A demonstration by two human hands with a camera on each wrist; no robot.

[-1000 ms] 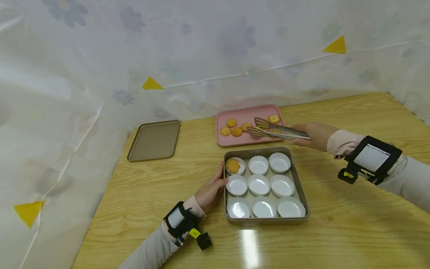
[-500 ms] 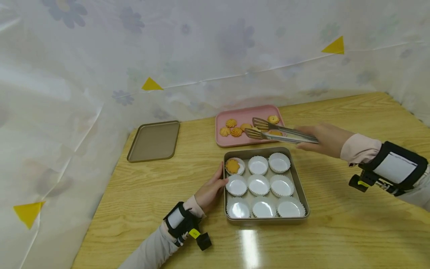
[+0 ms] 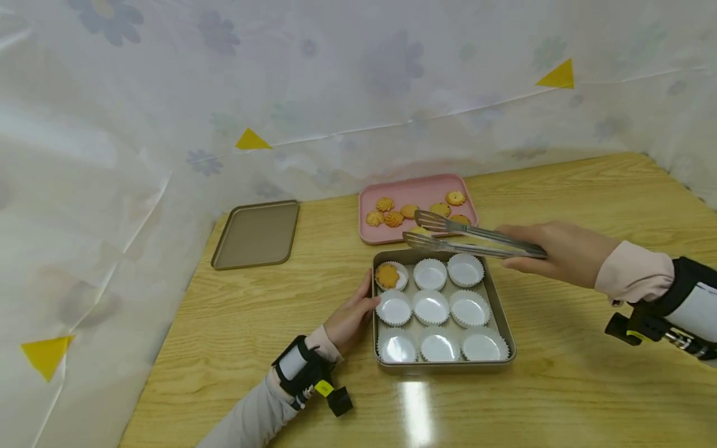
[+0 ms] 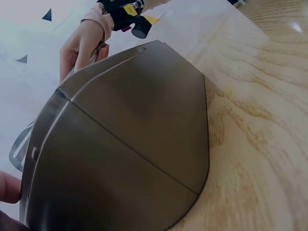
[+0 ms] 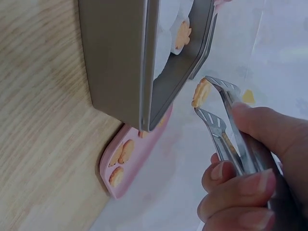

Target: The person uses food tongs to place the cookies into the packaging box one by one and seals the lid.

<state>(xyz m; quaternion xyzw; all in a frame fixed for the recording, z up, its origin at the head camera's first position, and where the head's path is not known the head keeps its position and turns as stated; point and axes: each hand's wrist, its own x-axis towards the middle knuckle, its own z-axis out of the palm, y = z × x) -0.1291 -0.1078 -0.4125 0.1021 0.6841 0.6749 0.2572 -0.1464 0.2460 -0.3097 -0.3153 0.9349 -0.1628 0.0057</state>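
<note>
My right hand (image 3: 566,252) grips metal tongs (image 3: 476,239), whose slotted tips pinch a golden cookie (image 5: 201,92) above the near edge of the pink tray (image 3: 366,236). More piped and round cookies (image 3: 394,219) lie on that tray. In front of it stands a deep square baking pan (image 3: 501,311) with rows of white paper cups (image 3: 431,308). A flower-shaped orange cookie (image 3: 388,275) sits in the back left cup. At the pan's left wall, my left hand (image 3: 348,320) holds the rim, its thumb over the edge; some fingers are hidden behind the wall.
A shallow brown tray (image 3: 256,235) lies at the back left of the wooden table (image 3: 269,323). Floral sheeting (image 3: 358,81) with yellow triangles hangs behind and on the left. The pink tray stands close behind the pan.
My right hand has moved right and toward me, bringing the tongs from over the pink tray to its near edge, with a cookie between the tips. The left hand stays at the pan.
</note>
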